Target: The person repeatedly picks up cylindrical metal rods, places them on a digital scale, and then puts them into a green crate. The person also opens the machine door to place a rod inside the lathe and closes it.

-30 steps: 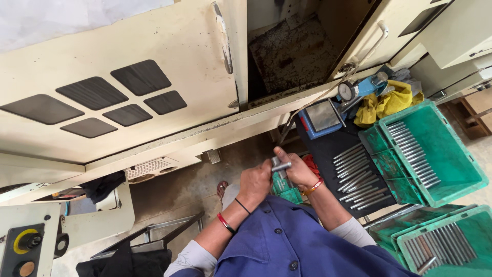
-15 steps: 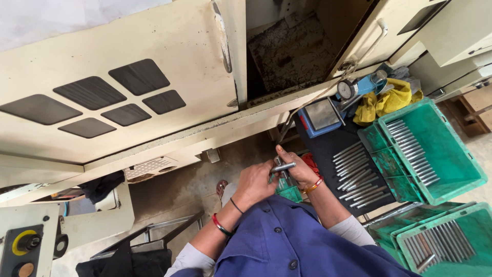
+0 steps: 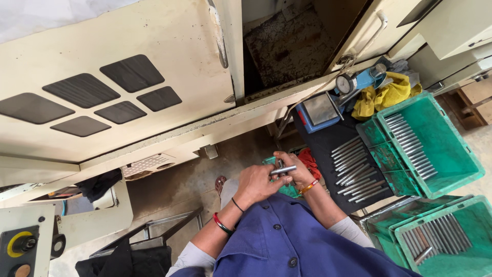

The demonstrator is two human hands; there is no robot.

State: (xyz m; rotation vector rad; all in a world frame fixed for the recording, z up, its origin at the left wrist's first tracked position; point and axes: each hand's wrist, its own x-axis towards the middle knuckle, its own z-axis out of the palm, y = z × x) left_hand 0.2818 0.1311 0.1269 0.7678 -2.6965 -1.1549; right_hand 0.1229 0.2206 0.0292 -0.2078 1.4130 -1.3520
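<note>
A cream machine stands ahead, with a black mat of steel rods, a dial gauge, a yellow rag and green crates to the right. Both forearms are bent inward at waist height. The left hand and right hand meet, together gripping a short rod held level between them

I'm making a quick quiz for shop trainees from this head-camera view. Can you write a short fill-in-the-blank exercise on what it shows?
1. Both hands, the left hand and the right hand, hold a short metal ____ between them.
2. The crates holding rows of rods are ____ in colour.
3. The cloth bunched beside the dial gauge is ____.
4. More rods lie in rows on a ____ mat.

Missing words: rod; green; yellow; black
</note>
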